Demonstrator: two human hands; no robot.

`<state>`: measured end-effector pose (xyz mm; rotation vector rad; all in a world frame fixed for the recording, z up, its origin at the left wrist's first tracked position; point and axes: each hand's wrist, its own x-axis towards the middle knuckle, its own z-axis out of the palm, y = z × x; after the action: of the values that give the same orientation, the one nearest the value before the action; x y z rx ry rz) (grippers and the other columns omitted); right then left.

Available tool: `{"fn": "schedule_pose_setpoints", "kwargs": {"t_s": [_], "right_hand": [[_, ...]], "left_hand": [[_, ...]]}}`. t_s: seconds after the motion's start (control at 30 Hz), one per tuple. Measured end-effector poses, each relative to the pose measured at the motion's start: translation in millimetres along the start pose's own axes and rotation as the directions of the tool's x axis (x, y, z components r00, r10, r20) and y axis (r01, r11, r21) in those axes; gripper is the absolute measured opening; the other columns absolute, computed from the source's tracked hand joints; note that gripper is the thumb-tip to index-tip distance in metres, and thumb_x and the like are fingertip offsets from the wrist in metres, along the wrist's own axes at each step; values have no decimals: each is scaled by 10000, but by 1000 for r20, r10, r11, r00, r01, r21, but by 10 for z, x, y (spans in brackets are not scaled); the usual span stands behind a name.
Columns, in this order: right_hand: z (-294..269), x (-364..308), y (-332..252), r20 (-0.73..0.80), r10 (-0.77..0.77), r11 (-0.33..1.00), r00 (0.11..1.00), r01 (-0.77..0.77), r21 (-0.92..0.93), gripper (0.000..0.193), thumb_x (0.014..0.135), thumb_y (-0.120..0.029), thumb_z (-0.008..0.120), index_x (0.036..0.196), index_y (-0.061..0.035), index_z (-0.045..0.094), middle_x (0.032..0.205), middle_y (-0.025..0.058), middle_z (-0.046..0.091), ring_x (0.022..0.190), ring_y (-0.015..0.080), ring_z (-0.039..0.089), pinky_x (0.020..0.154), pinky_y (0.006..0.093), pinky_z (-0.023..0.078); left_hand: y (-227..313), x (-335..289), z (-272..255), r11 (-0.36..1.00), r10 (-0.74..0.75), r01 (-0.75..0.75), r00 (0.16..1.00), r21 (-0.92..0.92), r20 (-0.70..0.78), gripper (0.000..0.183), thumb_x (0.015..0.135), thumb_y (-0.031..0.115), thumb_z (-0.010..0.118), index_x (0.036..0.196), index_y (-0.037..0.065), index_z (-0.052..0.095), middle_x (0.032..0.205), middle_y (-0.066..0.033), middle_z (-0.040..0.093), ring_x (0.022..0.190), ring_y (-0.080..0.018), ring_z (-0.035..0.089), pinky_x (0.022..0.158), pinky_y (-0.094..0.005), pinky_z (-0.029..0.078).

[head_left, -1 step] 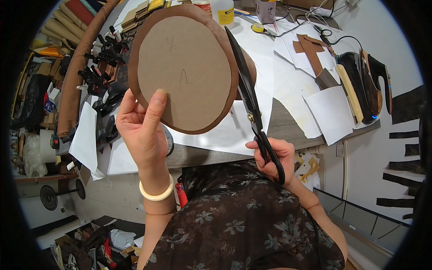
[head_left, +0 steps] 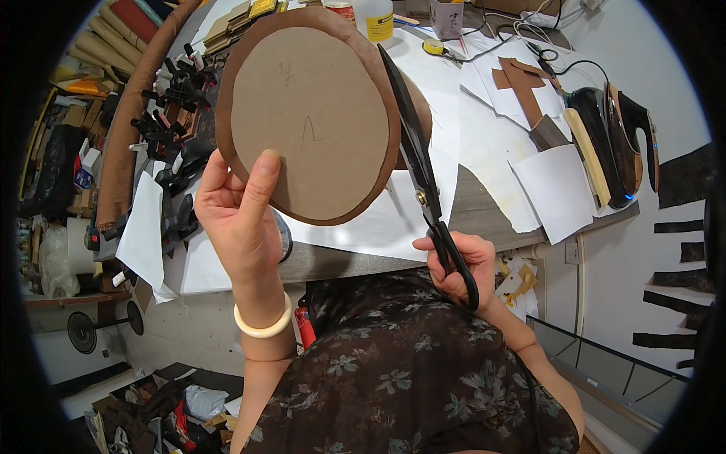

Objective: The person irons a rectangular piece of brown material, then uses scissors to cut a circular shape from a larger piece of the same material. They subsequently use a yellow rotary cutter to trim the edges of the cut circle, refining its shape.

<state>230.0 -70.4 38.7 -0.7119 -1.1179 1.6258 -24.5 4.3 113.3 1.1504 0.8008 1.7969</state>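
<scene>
My left hand (head_left: 246, 208) holds up an oval cardboard piece (head_left: 318, 98) with pencil marks, backed by a slightly larger brown oval sheet (head_left: 230, 83). The thumb presses on the lower left of the cardboard; the other fingers are behind. Brown material (head_left: 420, 113) also shows right of the blades; whether it joins the oval, I cannot tell. Large black scissors (head_left: 420, 163) point up and away, their handles gripped by my right hand (head_left: 465, 265). The blades look closed or nearly so and overlap the oval's right edge. Both hands are above the near edge of the table.
White paper (head_left: 439, 76) covers much of the grey table (head_left: 484, 189). Black clips (head_left: 178, 91) crowd the left, beside a long brown roll (head_left: 125, 144). A black iron-like appliance (head_left: 605, 144) and brown scraps (head_left: 522, 83) lie right. A bottle (head_left: 376, 19) and yellow tape measure (head_left: 433, 47) stand farther back.
</scene>
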Motion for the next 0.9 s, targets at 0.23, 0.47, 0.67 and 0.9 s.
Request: {"fn": "schedule_pose_setpoints", "kwargs": {"t_s": [0.23, 0.47, 0.67, 0.9], "right_hand": [[11, 1, -23, 9, -13, 999, 1000, 13, 32, 550, 812, -246, 791, 1189, 104, 594, 713, -50, 493, 620, 12, 432, 539, 180, 339], [6, 2, -36, 19, -19, 1000, 1000, 19, -19, 507, 816, -189, 787, 1188, 100, 599, 716, -45, 517, 624, 12, 448, 542, 182, 351], [28, -2, -62, 4, -5, 999, 1000, 5, -39, 463, 811, -128, 783, 1181, 90, 611, 715, -43, 531, 624, 11, 470, 544, 177, 365], [-16, 13, -34, 36, -8, 996, 999, 11, -92, 529, 800, -233, 789, 1169, 99, 607, 711, -40, 525, 617, 13, 474, 539, 176, 364]], "left_hand": [[15, 26, -31, 999, 13, -13, 1000, 32, 9, 308, 864, -29, 680, 1157, -44, 585, 1047, -103, 697, 933, -99, 645, 885, -231, 467], [40, 44, -29, 999, 22, -21, 1000, 32, -16, 295, 871, -22, 674, 1152, -43, 586, 1041, -104, 698, 930, -103, 646, 897, -239, 463], [54, 48, -48, 998, 43, -41, 998, 53, -43, 299, 886, -14, 658, 1170, -40, 570, 1041, -117, 703, 943, -111, 651, 902, -247, 464], [57, 51, -45, 999, 21, -20, 999, 30, -48, 346, 875, -23, 669, 1201, -35, 554, 1020, -137, 710, 921, -127, 668, 861, -246, 493]]}}
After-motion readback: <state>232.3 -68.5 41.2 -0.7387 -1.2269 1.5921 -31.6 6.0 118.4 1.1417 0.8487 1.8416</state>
